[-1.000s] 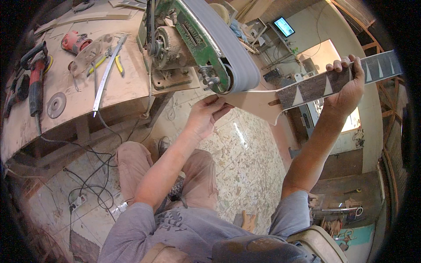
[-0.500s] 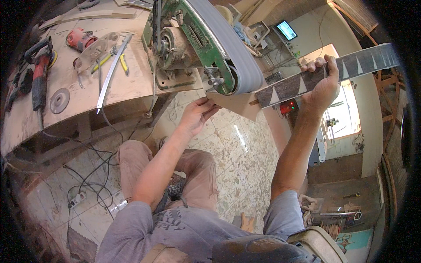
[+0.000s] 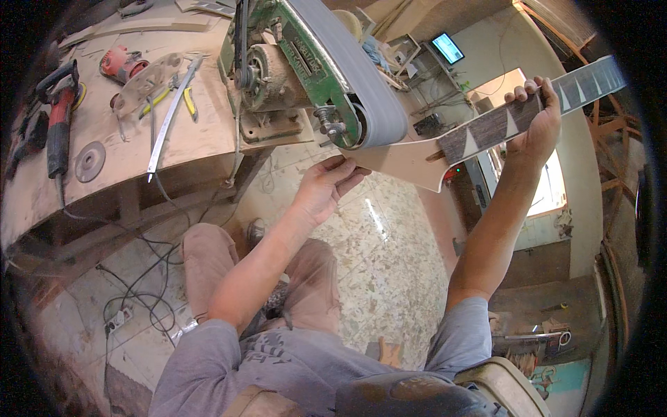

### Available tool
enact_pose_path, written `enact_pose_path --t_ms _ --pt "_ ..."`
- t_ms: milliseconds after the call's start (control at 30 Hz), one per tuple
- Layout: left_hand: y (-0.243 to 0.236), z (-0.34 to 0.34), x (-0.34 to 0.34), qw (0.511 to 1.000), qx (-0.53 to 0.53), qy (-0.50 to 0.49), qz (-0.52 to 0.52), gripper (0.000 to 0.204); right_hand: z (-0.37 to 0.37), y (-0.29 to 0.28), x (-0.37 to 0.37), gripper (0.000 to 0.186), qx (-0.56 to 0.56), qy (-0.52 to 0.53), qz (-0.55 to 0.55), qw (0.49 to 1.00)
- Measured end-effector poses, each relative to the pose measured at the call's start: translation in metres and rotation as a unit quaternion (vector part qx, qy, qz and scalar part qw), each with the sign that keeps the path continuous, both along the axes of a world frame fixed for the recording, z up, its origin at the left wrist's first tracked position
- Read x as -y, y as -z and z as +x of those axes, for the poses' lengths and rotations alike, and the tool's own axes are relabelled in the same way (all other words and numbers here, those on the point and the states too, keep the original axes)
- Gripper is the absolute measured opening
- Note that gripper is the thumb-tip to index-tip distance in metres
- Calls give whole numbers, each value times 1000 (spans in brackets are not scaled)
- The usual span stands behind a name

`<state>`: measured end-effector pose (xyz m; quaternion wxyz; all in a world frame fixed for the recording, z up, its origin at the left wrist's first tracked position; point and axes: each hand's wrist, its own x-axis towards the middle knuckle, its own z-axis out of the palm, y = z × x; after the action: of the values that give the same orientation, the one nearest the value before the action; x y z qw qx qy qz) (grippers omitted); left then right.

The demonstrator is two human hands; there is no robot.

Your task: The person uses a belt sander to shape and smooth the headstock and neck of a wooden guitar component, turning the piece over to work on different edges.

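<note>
Pinching the tip of the headstock [image 3: 401, 161] between thumb and fingers of the left hand [image 3: 323, 187]. Grasping round the neck [image 3: 490, 131] with the right hand [image 3: 540, 124]. Spanning both hands with the work, fretboard side up. Just above and right of the left hand, under the nose of the belt [image 3: 380, 115] on the sander [image 3: 306, 62]: upper edge of the headstock, touching or barely apart, impossible to tell. Could overcut that edge by pressing too hard or lingering in one spot. Could grind it out of square by tilting the right hand. Worse, could graze the left fingertips by slipping off so small a hold, so near the belt. Left of the left hand, on the bench [image 3: 42, 201]: pliers [image 3: 189, 104] and a grinder [image 3: 60, 132], well apart.
</note>
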<state>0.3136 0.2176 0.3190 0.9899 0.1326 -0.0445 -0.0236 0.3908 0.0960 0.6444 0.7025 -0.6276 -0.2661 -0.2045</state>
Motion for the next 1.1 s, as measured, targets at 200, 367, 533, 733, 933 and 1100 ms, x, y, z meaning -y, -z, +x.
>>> enact_pose_path --t_ms 200,367,533,733,933,1100 --pt "-16 -2 7 1000 -1 8 -15 35 13 -22 10 15 11 -31 -44 999" --pt "0 5 9 1000 2 4 -28 34 9 -9 2 16 -3 10 -25 1000" --pt "17 4 -2 1000 -8 -15 0 34 10 20 -11 15 3 16 -4 1000" --pt "35 8 -4 1000 -25 -10 1 32 -4 39 -30 16 -13 41 8 999" --pt "49 12 -1 1000 -18 -15 -6 33 2 48 -25 17 -23 28 11 999" --pt "72 17 -9 999 -28 -28 9 32 9 70 -30 18 -27 45 27 998"
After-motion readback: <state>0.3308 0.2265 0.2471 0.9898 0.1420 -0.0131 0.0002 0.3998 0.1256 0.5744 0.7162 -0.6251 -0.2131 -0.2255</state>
